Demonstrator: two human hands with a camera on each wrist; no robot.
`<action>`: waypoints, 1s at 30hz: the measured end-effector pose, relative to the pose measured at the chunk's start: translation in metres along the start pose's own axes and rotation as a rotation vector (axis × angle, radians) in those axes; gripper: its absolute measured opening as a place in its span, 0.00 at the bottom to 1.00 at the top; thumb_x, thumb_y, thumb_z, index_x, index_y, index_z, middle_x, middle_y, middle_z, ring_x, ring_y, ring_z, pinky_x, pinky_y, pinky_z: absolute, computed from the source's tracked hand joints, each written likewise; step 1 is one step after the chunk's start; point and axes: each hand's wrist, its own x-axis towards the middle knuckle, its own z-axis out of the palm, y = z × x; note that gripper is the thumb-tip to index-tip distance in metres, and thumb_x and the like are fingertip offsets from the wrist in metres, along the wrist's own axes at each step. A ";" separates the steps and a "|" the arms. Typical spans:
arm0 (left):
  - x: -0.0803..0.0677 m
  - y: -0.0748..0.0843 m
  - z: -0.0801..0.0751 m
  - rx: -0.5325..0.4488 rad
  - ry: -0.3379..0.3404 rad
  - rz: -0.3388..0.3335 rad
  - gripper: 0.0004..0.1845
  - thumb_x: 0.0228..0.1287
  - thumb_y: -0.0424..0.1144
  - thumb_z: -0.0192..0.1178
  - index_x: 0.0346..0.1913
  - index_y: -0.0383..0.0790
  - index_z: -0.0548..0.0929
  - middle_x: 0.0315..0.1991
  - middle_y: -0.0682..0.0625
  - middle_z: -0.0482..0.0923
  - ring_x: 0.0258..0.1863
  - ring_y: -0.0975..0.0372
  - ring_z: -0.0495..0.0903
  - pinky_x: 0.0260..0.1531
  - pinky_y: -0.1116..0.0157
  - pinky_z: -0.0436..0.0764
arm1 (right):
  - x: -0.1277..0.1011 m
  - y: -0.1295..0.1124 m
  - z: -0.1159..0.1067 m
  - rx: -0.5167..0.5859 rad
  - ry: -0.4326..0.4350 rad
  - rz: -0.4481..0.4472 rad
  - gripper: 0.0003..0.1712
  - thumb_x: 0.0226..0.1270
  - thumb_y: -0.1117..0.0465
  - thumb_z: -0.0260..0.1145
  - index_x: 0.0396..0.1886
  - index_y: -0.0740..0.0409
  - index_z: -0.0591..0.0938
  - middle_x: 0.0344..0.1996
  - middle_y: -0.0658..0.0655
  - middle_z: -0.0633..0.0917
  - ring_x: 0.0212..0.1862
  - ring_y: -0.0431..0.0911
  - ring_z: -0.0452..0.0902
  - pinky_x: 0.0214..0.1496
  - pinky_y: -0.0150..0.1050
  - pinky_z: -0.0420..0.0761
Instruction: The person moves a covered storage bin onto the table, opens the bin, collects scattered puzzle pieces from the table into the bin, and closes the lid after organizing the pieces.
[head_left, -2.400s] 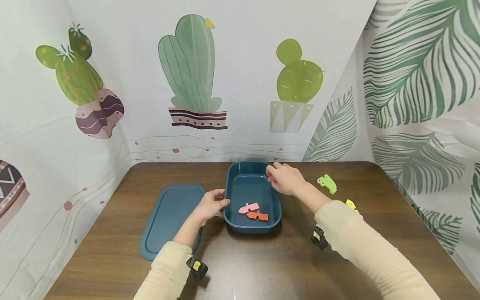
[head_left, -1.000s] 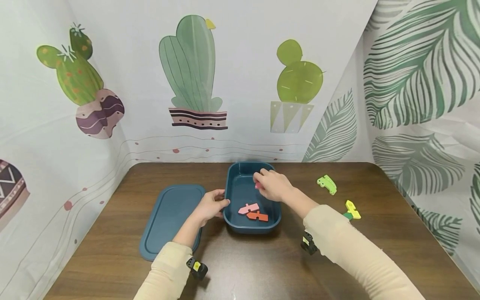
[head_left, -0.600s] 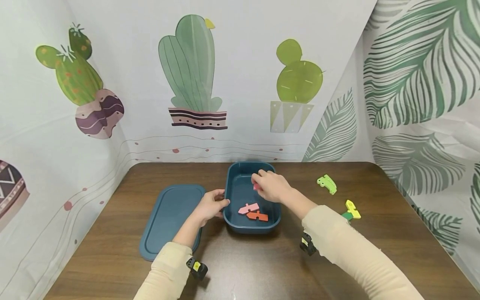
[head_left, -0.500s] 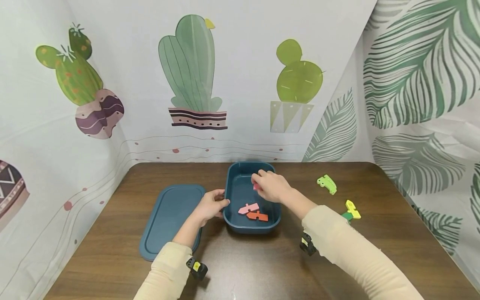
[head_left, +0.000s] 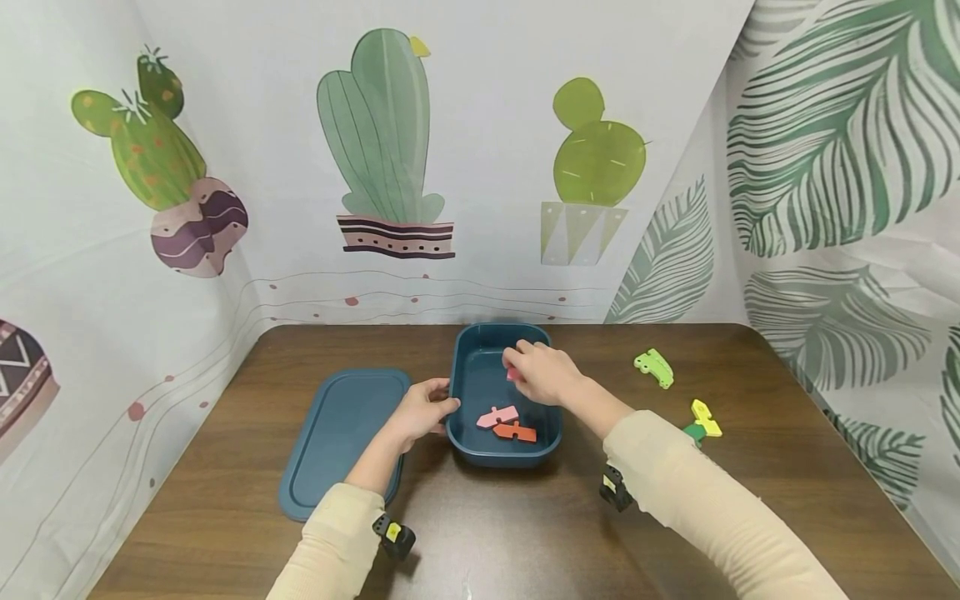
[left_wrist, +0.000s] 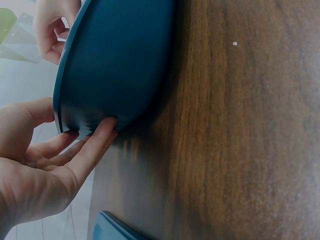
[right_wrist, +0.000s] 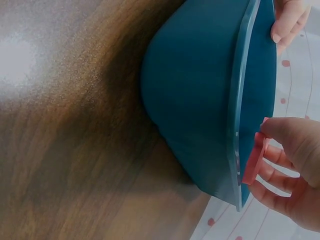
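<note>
Over the box point(head_left: 480, 379), right hand point(head_left: 543, 372) pinches pink piece point(right_wrist: 251, 165)

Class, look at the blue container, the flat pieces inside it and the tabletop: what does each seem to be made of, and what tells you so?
Blue container: probably plastic, with smooth matte walls, rounded corners and a thin moulded rim.
Pink piece and orange piece: flat, evenly coloured cut-outs, perhaps painted wood or foam; unclear.
Table: dark wood grain with a slight sheen, either wood or laminate.
</note>
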 end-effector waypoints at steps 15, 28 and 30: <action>0.003 -0.002 0.001 -0.003 0.016 -0.035 0.23 0.61 0.31 0.56 0.60 0.31 0.69 0.50 0.36 0.74 0.38 0.51 0.82 0.32 0.57 0.84 | 0.000 0.001 0.001 0.033 0.002 0.018 0.21 0.56 0.57 0.68 0.51 0.52 0.77 0.43 0.57 0.78 0.42 0.49 0.75 0.39 0.41 0.83; 0.004 -0.002 0.001 -0.015 0.023 -0.041 0.23 0.61 0.31 0.56 0.60 0.32 0.69 0.51 0.36 0.74 0.38 0.51 0.82 0.31 0.58 0.84 | -0.003 0.001 -0.003 0.045 0.001 0.041 0.25 0.58 0.54 0.65 0.56 0.51 0.76 0.51 0.58 0.77 0.50 0.51 0.74 0.46 0.45 0.81; 0.004 -0.002 0.002 -0.011 0.025 -0.037 0.23 0.61 0.31 0.56 0.60 0.31 0.70 0.51 0.36 0.74 0.38 0.51 0.82 0.30 0.58 0.84 | -0.005 0.002 -0.003 0.041 0.010 0.034 0.24 0.58 0.54 0.65 0.56 0.51 0.76 0.51 0.57 0.77 0.49 0.51 0.75 0.45 0.45 0.81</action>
